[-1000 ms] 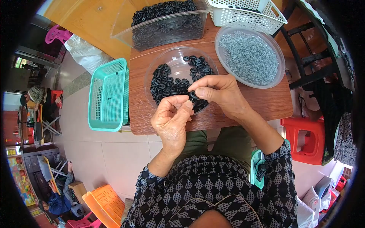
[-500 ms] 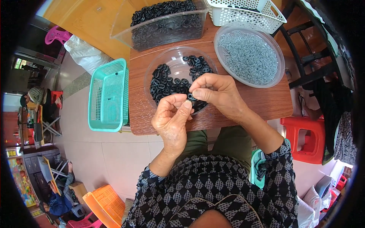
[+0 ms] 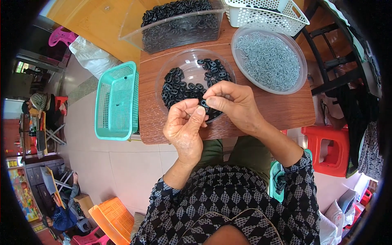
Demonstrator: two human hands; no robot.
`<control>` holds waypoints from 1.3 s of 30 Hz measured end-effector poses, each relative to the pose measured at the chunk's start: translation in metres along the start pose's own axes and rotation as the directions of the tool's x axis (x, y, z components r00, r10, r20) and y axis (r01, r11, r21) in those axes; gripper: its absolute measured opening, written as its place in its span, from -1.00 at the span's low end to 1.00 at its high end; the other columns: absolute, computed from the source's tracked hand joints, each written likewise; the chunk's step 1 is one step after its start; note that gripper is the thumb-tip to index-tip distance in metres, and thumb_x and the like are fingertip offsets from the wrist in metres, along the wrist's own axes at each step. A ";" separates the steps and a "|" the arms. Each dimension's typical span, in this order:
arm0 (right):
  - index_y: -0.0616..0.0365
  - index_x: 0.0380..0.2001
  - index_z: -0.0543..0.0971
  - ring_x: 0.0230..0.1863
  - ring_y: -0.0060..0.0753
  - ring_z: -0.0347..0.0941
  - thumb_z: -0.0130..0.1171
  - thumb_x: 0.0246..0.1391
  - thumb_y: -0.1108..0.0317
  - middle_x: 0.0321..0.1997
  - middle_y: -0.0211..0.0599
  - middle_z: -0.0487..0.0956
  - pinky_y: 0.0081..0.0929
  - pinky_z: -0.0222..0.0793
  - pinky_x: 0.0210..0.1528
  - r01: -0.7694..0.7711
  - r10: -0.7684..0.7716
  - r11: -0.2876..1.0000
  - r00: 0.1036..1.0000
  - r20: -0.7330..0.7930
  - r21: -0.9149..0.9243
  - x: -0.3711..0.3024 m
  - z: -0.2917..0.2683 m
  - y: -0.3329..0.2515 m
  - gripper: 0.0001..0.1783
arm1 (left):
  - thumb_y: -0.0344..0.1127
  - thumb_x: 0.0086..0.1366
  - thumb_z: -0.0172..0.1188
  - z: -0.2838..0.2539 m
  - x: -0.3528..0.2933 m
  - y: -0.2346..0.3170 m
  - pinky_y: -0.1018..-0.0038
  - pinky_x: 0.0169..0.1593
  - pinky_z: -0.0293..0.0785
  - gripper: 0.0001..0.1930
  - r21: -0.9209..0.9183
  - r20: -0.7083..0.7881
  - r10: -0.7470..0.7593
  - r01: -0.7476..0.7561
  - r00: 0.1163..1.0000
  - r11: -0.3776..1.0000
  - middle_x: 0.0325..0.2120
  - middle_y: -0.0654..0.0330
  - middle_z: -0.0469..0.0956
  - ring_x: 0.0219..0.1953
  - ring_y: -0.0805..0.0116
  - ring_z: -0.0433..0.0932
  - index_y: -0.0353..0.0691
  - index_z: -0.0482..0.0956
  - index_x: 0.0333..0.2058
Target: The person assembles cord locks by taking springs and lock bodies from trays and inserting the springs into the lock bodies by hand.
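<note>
Over the near side of a clear round bowl [image 3: 191,72], my two hands meet fingertip to fingertip. Between them is a small black oval piece [image 3: 204,103] with holes, pinched by the thumb and fingers of my left hand [image 3: 184,130]. My right hand [image 3: 239,105] is closed in a pinch against the same piece; whatever sits between its thumb and forefinger is hidden. Many similar black pieces [image 3: 173,87] lie heaped in the bowl. To its right, a translucent round tub [image 3: 304,77] holds a mass of small silvery screws [image 3: 267,61].
Behind the bowl stands a clear bin [image 3: 179,41] of black pieces, beside a white perforated basket [image 3: 267,18]. A turquoise basket [image 3: 134,102] is left of the wooden table [image 3: 286,108]. A red stool [image 3: 326,149] stands right. Other people sit far left.
Both hands stay joined at the black piece, with only slight finger movement. The whole view has shifted a little.
</note>
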State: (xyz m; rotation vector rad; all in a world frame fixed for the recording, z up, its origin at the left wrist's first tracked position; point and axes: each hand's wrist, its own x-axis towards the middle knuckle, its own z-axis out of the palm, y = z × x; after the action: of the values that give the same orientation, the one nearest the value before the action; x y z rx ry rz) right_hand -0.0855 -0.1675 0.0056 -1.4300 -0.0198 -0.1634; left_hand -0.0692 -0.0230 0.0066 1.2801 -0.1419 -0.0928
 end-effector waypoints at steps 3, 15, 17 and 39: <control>0.26 -0.36 0.56 -0.39 -0.68 0.40 0.17 0.02 0.49 -0.43 -0.45 0.53 -0.65 0.33 -0.32 0.060 -0.063 0.996 0.997 -0.050 -0.062 -0.001 0.002 0.000 -0.91 | -0.53 0.19 0.21 0.001 -0.001 0.000 0.69 -0.48 0.43 -0.81 -0.015 -0.006 -0.015 0.015 1.000 1.000 -0.46 0.22 0.53 -0.51 0.57 0.49 -0.38 0.48 -0.21; 0.21 -0.32 0.56 -0.37 -0.50 0.36 0.20 -0.06 0.54 -0.44 -0.38 0.44 -0.55 0.31 -0.30 0.184 -0.199 0.946 0.980 -0.031 -0.265 -0.007 0.005 -0.005 -0.83 | -0.57 0.17 0.21 0.002 0.000 0.001 0.65 -0.45 0.43 -0.79 -0.084 -0.009 -0.006 0.005 1.000 0.996 -0.48 0.19 0.54 -0.54 0.55 0.46 -0.41 0.46 -0.20; 0.18 -0.33 0.55 -0.40 -0.48 0.33 0.25 -0.15 0.55 -0.46 -0.40 0.43 -0.53 0.31 -0.34 0.208 -0.226 0.927 0.974 -0.022 -0.312 -0.009 0.009 -0.009 -0.78 | -0.57 0.17 0.21 0.002 0.001 0.001 0.64 -0.45 0.42 -0.79 -0.094 -0.021 0.011 -0.013 1.000 0.995 -0.49 0.19 0.54 -0.54 0.56 0.43 -0.41 0.46 -0.21; 0.15 -0.32 0.55 -0.43 -0.42 0.33 0.29 -0.29 0.57 -0.50 -0.40 0.42 -0.51 0.28 -0.44 0.334 -0.395 0.843 0.916 -0.063 -0.421 -0.010 0.007 0.001 -0.67 | -0.49 0.23 0.17 0.002 0.000 0.005 0.65 -0.38 0.42 -0.73 -0.131 0.066 -0.011 0.020 0.998 0.991 -0.45 0.23 0.52 -0.49 0.55 0.43 -0.47 0.49 -0.10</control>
State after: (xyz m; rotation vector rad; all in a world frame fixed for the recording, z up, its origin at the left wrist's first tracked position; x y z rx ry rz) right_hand -0.0949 -0.1599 0.0043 -1.8152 -0.1467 -0.6221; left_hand -0.0691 -0.0239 0.0116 1.1476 -0.1787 -0.1548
